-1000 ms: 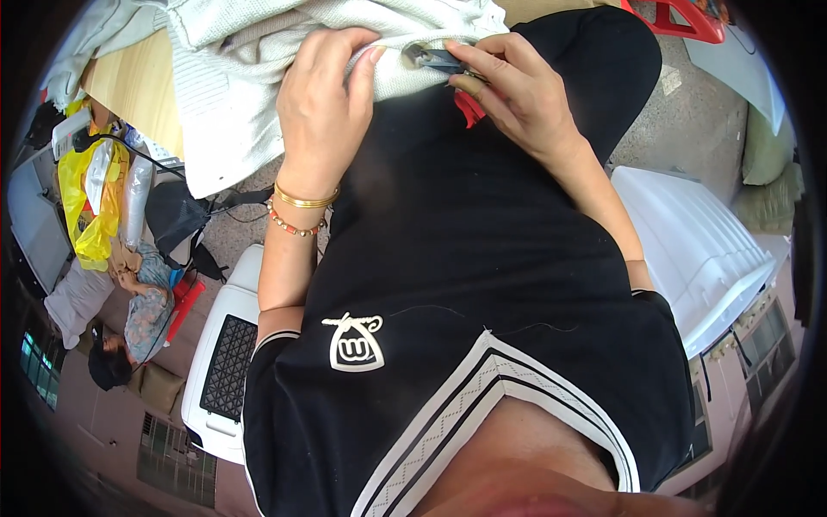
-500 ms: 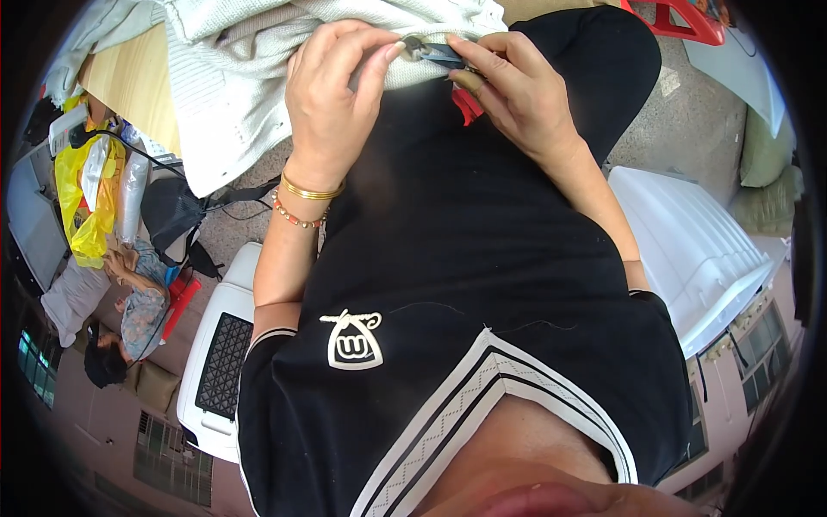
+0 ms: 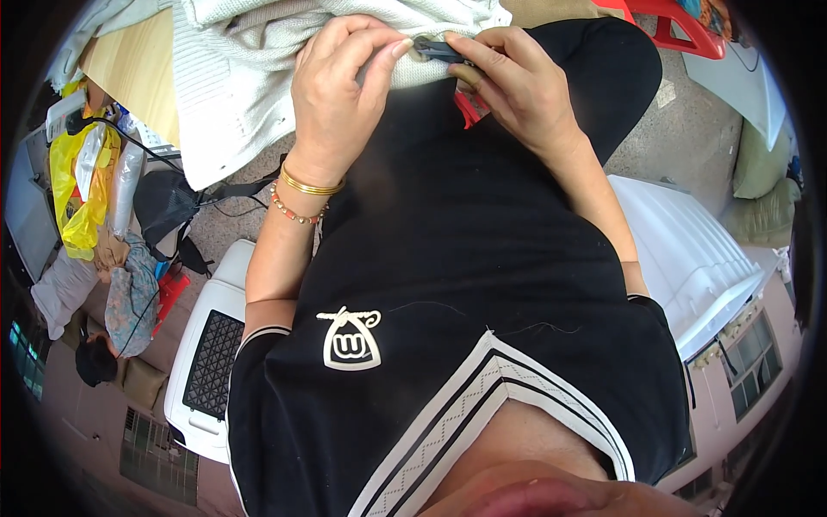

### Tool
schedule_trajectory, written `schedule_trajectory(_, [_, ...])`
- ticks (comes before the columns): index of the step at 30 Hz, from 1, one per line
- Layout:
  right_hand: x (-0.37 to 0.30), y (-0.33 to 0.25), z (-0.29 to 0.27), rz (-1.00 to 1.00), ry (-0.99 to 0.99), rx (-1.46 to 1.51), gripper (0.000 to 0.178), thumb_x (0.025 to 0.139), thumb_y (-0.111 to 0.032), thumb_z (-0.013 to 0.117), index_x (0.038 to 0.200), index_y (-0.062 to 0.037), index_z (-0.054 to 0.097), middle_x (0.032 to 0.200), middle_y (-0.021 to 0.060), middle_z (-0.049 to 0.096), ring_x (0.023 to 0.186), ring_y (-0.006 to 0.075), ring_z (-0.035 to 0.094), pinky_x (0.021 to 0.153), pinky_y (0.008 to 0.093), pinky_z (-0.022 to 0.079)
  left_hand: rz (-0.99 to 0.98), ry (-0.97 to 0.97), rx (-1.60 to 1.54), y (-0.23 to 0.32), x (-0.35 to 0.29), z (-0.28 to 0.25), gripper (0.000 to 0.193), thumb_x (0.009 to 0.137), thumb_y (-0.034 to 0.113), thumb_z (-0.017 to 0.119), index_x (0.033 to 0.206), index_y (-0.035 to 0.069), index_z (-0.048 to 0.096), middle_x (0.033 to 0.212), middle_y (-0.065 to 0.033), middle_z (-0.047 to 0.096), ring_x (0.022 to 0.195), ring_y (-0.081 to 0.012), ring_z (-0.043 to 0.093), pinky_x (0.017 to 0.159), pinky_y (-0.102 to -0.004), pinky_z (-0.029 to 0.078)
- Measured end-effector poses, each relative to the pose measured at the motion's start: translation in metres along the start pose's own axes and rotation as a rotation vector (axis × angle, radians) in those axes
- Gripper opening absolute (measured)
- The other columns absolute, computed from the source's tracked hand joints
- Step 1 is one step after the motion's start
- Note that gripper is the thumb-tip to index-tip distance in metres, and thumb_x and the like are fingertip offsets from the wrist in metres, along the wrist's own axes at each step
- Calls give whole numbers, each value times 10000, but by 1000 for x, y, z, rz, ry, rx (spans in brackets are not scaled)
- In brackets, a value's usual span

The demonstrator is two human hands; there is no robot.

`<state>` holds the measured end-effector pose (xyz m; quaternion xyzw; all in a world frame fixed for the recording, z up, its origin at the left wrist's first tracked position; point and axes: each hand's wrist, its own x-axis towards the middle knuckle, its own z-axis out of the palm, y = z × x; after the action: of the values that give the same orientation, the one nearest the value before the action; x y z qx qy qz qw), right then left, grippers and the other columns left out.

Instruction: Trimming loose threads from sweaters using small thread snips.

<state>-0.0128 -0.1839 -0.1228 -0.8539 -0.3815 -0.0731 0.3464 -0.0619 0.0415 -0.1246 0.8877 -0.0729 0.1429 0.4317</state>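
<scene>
A cream knitted sweater [image 3: 228, 95] lies bunched over the table edge and my lap. At its edge, my left hand [image 3: 338, 99] is closed, thumb and forefinger pinching the knit beside a small round greyish piece [image 3: 420, 43] that resembles a button. My right hand [image 3: 527, 90] grips small dark thread snips [image 3: 441, 52], their tips pointing left at that piece. Whether the blades touch a thread is too small to tell. A bit of red [image 3: 469, 108] shows below my right fingers.
A wooden tabletop [image 3: 133, 73] is at the upper left. Beyond it are a yellow plastic bag [image 3: 82, 198] and a seated person [image 3: 129, 289]. A white plastic bin [image 3: 680, 250] stands right, a black-and-white case [image 3: 211, 353] left, a red stool [image 3: 680, 30] upper right.
The snips have tilted slightly and their tips sit nearer the round piece. Both hands have shifted a little to the right, still holding the same things.
</scene>
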Motion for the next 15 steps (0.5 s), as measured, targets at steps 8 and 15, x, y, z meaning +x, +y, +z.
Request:
schedule_trajectory(8, [2, 10, -2, -22, -18, 315, 386, 817, -96, 810, 1197, -107, 744, 911, 40, 638, 750, 156, 647, 608, 289, 504, 90, 0, 15, -8, 3, -5, 127, 875, 97, 738, 1000, 77, 729, 952, -51, 683, 861, -257, 661, 774, -363, 521])
schedule_trajectory(15, [5, 12, -3, 114, -42, 420, 390, 837, -33, 797, 1220, -66, 732, 947, 53, 616, 748, 121, 603, 644, 237, 484, 248, -32, 163, -13, 9, -10, 190, 812, 103, 787, 998, 108, 749, 945, -12, 684, 831, -221, 662, 738, -335, 530])
